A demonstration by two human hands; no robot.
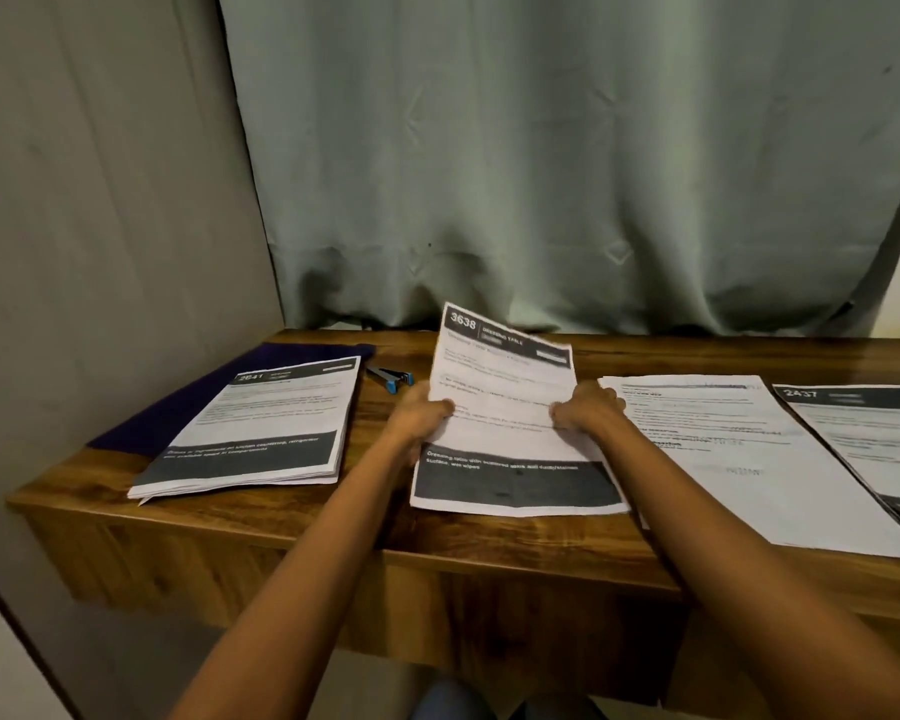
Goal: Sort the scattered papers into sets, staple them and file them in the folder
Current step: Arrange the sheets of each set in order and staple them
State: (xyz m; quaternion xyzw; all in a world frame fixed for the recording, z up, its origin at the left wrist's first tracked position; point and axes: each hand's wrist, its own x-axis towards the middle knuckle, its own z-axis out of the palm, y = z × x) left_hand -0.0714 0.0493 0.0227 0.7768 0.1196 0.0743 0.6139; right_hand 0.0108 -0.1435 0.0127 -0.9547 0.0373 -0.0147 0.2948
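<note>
Wooden desk, viewed from above. At its middle I hold the 3638 paper set, left hand and right hand each curled tight round a side edge. Its near edge rests on the wood, probably to square the sheets for the blue stapler just beside. A 2641 stack lies on the purple folder.

Dim, warm light, soft glare on the desk at right, print on the papers blurred, edges bowed.
</note>
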